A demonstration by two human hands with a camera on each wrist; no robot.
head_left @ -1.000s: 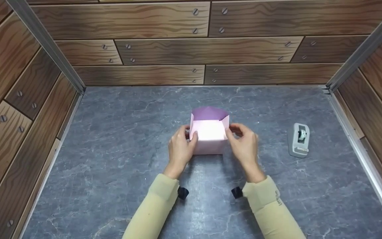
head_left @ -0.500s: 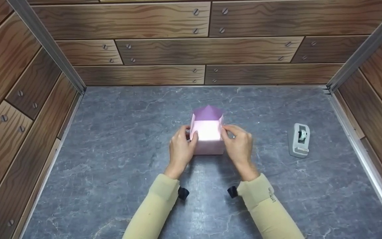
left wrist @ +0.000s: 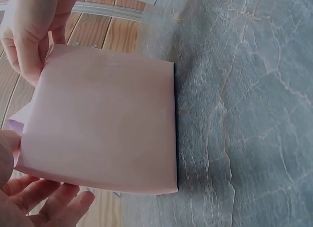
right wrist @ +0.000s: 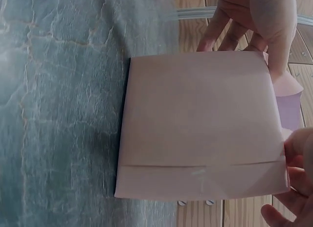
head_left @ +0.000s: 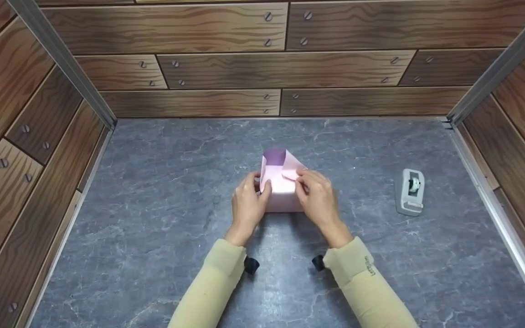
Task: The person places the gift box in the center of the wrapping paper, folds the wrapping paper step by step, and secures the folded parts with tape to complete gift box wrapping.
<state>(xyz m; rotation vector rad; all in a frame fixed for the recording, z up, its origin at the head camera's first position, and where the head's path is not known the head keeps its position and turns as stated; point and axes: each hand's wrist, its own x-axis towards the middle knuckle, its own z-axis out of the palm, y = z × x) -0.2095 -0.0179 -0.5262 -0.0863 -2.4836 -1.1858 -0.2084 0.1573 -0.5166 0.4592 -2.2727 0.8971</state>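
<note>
A small box-shaped parcel wrapped in pink paper stands on the table in the head view. Its top is brightly lit, and the purple inside of a paper flap rises at the back. My left hand grips the left side, thumb on the near face. Over the right half of the top, my right hand pinches a pink paper flap that is folded inward. The parcel's near face fills much of the left wrist view. A seam crosses that face in the right wrist view.
A grey tape dispenser stands to the right on the dark marbled table. Wood-patterned walls with metal edging enclose the back and both sides.
My right hand has moved left and brought the right paper flap inward over the top. It now covers part of the purple back flap. My left hand stays in place.
</note>
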